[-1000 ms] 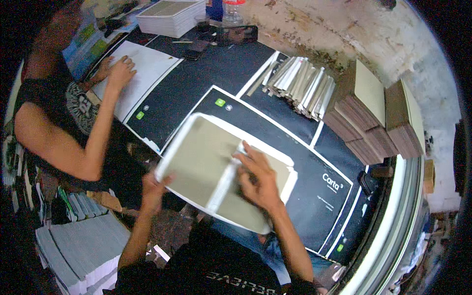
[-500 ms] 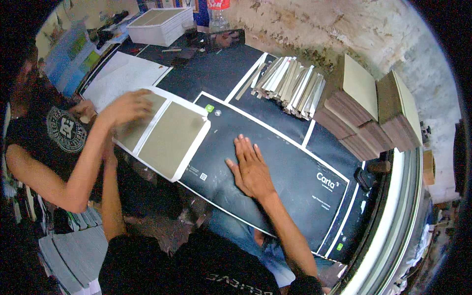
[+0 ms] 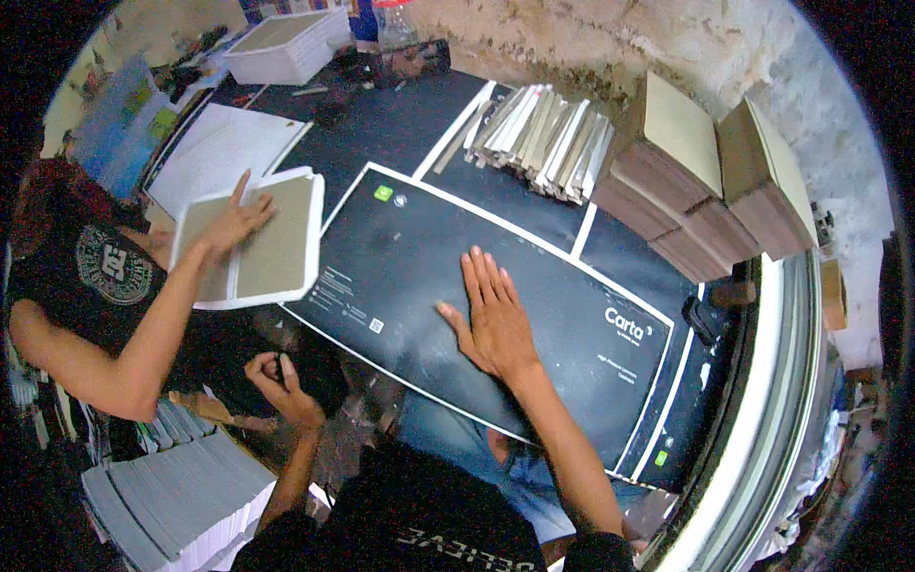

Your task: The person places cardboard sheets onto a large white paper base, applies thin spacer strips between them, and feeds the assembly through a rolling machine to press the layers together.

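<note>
My right hand lies flat on a large black sheet with white borders, fingers stretched out. To the left, my left hand is raised off the table's near edge. Its fingers are curled in, and whatever they may hold I cannot make out. Beyond it lies a book cover with two grey-brown boards set in white sheeting, at the black sheet's left end. A co-worker's hand rests on this cover, its index finger pointing away.
Bundled card strips and stacked brown boards stand along the wall. White sheets lie at far left, below a stack of finished covers. Grey book blocks are piled at lower left. A bright tube-like rail borders the right side.
The cover has shifted left, off the black sheet's left part, with the co-worker's hand on it. My left hand has come back toward me, away from the cover. My right hand stays flat.
</note>
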Demonstrator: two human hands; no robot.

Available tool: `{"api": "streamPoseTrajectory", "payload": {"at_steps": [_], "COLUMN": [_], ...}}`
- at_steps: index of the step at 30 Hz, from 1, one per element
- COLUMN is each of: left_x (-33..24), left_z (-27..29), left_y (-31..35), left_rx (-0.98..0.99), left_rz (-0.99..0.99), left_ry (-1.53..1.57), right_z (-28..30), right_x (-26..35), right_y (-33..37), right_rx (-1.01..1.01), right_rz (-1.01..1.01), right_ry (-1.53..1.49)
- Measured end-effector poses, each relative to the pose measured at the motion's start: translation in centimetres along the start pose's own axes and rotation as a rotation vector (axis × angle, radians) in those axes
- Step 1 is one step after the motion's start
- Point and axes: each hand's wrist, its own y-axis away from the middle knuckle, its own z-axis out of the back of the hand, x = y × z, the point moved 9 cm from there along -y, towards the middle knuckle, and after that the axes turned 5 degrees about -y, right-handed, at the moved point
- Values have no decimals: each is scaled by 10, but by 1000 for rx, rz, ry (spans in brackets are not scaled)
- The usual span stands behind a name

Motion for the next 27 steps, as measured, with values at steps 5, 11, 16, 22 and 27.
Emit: {"api": "streamPoseTrajectory", "payload": {"at_steps": [5,11,16,22,27], "left_x": [-111,-187,-162,-263,-254], "left_z": [-79,-180,-283,-266,-280], "left_y": [11,18,68,189,191], "left_rx": [362,687,1224,1536,1378], "left_rz": [-368,-449,654,645,491], "left_ry": [148,270,1246,1232,1243], "right_z": [16,19,54,102,146], "right_x": [-40,-32,-7,-101,-49], "right_y": [-48,-23,43,89,80], "right_rx": [-144,-189,-27,-472,-692], "right_rz": [-139,-46,-458,-844,-406], "right_ry": [93,43,-1090,-951,-379]}}
